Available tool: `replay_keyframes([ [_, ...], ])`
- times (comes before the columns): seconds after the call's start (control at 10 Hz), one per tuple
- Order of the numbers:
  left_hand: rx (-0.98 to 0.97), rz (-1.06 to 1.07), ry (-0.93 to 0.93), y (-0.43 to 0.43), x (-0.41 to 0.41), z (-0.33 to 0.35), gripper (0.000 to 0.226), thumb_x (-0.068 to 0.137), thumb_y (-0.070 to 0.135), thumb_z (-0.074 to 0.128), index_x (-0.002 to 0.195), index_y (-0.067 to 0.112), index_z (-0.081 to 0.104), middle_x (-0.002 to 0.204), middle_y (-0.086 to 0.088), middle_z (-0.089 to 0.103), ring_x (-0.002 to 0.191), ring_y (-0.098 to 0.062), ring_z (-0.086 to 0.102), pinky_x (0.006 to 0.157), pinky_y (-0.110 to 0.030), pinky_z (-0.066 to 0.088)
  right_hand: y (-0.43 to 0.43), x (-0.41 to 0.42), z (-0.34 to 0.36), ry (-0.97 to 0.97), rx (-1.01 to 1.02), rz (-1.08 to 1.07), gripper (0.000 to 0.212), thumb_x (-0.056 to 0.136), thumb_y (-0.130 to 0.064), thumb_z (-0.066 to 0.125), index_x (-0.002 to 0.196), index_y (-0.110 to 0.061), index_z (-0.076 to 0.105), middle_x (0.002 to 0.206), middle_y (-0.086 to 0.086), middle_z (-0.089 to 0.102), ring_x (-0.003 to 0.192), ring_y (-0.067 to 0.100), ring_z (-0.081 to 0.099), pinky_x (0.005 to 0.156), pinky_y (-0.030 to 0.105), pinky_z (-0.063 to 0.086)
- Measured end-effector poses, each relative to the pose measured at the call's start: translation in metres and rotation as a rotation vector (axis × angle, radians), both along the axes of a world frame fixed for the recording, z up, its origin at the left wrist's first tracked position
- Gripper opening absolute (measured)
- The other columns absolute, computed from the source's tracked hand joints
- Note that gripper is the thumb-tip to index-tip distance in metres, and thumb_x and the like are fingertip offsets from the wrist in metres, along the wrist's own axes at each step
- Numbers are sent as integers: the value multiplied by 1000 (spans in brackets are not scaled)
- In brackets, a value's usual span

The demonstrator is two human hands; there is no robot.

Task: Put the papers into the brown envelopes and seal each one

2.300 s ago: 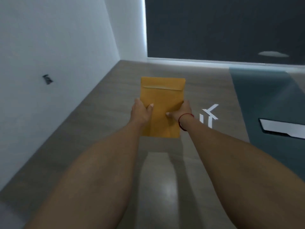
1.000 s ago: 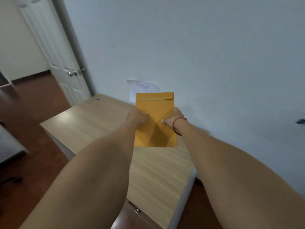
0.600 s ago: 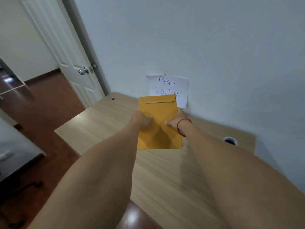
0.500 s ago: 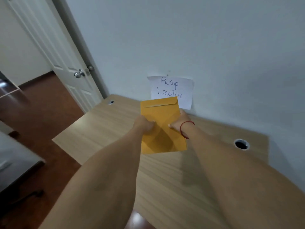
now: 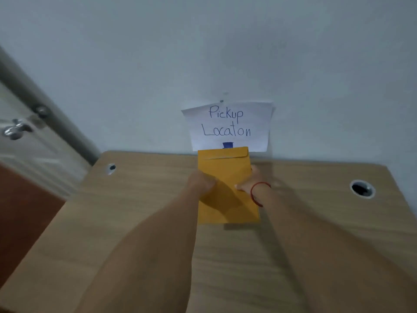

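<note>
A brown envelope (image 5: 225, 175) with its flap folded down is held over the far middle of a wooden desk (image 5: 140, 213), flap end toward the wall. My left hand (image 5: 200, 182) grips its left edge with the thumb on top. My right hand (image 5: 250, 179), with a red band on the wrist, grips the right edge. The envelope's near edge casts a narrow shadow on the desk. No loose papers are in view.
A white sheet reading "Pickup Location" (image 5: 228, 125) is pinned to the wall just behind the envelope. The desk has cable holes at the left (image 5: 111, 167) and right (image 5: 362, 188). A white door with a metal handle (image 5: 14, 129) stands at the left.
I have carried the envelope from a grey floor area to the desk under the sign. Both hands kept their grip, and the envelope is now lower and closer to the desk top.
</note>
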State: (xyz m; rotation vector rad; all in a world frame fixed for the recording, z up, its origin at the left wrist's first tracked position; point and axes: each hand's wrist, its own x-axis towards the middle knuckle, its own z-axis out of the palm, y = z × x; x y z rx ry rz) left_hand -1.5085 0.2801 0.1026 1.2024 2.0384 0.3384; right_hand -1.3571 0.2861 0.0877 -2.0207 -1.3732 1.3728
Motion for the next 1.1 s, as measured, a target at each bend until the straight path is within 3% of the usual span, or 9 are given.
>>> replay_keyframes([
  [0.1, -60, -48, -6, 33, -23, -42, 54, 87, 40, 66, 123, 1, 57, 129, -17, 58, 120, -33, 56, 101, -42, 49, 16, -17, -35, -11, 18, -105, 71, 73, -17, 81, 135, -10, 47, 133, 9, 56, 123, 29, 53, 98, 38, 45],
  [0.2, -77, -66, -19, 60, -36, -85, 67, 84, 42, 69, 134, 1, 50, 134, -16, 54, 124, -33, 53, 104, -42, 47, 34, -22, -68, -61, -2, -175, 51, 74, -20, 80, 120, -7, 62, 122, 11, 65, 113, 29, 60, 89, 35, 49],
  [0.3, -36, -55, 5, 80, -36, -113, 64, 82, 40, 72, 131, 2, 53, 131, -14, 58, 121, -31, 55, 101, -39, 49, 50, -26, -92, -119, 13, -227, 28, 80, -20, 75, 101, -3, 71, 106, 14, 71, 99, 29, 66, 73, 28, 49],
  [0.5, -17, -51, 57, 113, -38, -131, 68, 84, 40, 70, 137, 6, 46, 138, -12, 51, 127, -29, 51, 100, -34, 46, 83, -33, -111, -163, 52, -319, 29, 85, -20, 69, 107, -1, 70, 108, 15, 70, 102, 29, 65, 83, 33, 52],
  [0.7, -11, -98, 105, 124, -40, -138, 64, 84, 42, 70, 132, 6, 50, 134, -13, 53, 123, -28, 53, 97, -33, 47, 97, -42, -120, -298, 8, -327, 16, 89, -22, 67, 86, -8, 59, 86, 10, 59, 88, 23, 58, 79, 31, 51],
  [0.8, -2, -134, 150, 125, -41, -140, 70, 82, 46, 70, 133, 4, 49, 133, -14, 52, 121, -28, 54, 95, -33, 48, 97, -44, -122, -429, -2, -284, 29, 88, -22, 66, 110, -4, 61, 115, 14, 62, 109, 29, 59, 90, 36, 52],
  [0.9, 23, -169, 214, 121, -40, -135, 69, 81, 48, 70, 130, 4, 50, 132, -15, 50, 122, -30, 52, 99, -38, 50, 92, -48, -120, -519, -13, -235, 39, 88, -27, 64, 121, -8, 55, 130, 15, 51, 121, 31, 49, 99, 41, 47],
  [1.1, 146, -257, 289, 109, -36, -121, 68, 92, 52, 52, 142, 7, 38, 146, -13, 40, 137, -31, 36, 108, -44, 37, 81, -47, -112, -496, 126, -105, 62, 96, -41, 45, 146, -9, 30, 150, 13, 34, 137, 30, 35, 111, 45, 34],
])
